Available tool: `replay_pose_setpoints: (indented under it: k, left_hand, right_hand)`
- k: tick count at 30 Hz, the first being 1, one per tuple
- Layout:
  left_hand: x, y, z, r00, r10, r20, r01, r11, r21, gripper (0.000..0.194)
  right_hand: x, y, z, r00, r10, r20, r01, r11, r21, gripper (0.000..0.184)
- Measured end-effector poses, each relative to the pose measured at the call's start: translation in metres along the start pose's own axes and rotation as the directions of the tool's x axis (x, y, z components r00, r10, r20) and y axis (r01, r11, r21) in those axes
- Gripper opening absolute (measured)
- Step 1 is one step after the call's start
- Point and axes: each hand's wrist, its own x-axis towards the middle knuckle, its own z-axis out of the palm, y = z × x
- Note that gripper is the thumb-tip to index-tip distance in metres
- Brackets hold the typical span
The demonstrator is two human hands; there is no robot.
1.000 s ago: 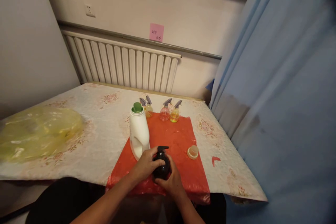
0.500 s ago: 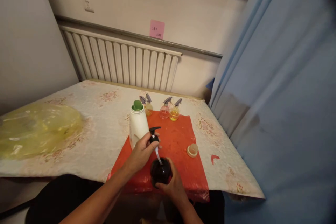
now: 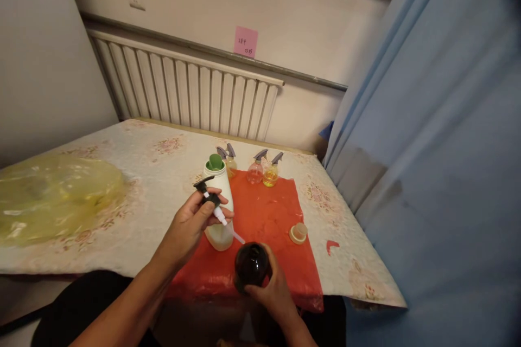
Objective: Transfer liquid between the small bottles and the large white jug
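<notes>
My left hand [image 3: 191, 222] is closed on a black pump dispenser top [image 3: 211, 199], its white neck and clear dip tube slanting down to the right. The tube's lower end is just above and left of a dark round bottle [image 3: 250, 265], outside its mouth. Fingers of my right hand [image 3: 274, 287] wrap the bottle's right side and front. Behind my left hand stands a white bottle [image 3: 217, 238], partly hidden, with a green funnel-like piece [image 3: 215, 162] in its open mouth.
Several small spray bottles [image 3: 255, 172] with grey triggers stand at the back of the red plastic sheet [image 3: 268, 217]. A translucent cap [image 3: 298, 233] and a red scrap [image 3: 332, 246] lie to the right. A yellow plastic bag [image 3: 61, 195] rests at the left; a blue curtain [image 3: 427, 146] hangs right.
My left hand has moved left and slightly up with the pump top, drawing its tube out of the dark bottle's mouth. The pump is now more tilted. My right hand still holds the bottle.
</notes>
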Motion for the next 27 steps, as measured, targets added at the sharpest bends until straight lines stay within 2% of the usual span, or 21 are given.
replay_pose_setpoints:
  k: [4,9,15,21,27]
  left_hand:
    - [0.000,-0.010,-0.026,0.996,-0.065,-0.054,0.062,0.997,-0.052,0.033]
    - [-0.002,-0.029,-0.055,0.989,-0.134,-0.059,0.130,0.989,-0.068,0.036]
    - [0.000,-0.050,-0.079,0.983,-0.182,-0.038,0.178,0.979,-0.100,0.036]
    - [0.010,-0.065,-0.102,0.979,-0.203,-0.011,0.197,0.961,-0.194,0.032]
    - [0.032,-0.076,-0.126,0.975,-0.196,0.108,0.218,0.943,-0.250,0.031]
  right_hand:
    - [-0.007,0.006,0.001,0.999,0.028,-0.028,-0.028,1.000,-0.003,0.090]
    - [-0.020,0.016,-0.001,0.998,0.068,-0.006,-0.068,0.997,0.023,0.090]
    - [-0.033,0.021,-0.017,0.995,0.087,0.042,-0.087,0.996,-0.001,0.092]
    - [-0.020,-0.007,-0.040,0.996,0.082,0.032,-0.078,0.991,-0.108,0.090]
    - [0.034,-0.054,-0.045,0.996,-0.019,-0.093,-0.003,0.973,-0.231,0.090]
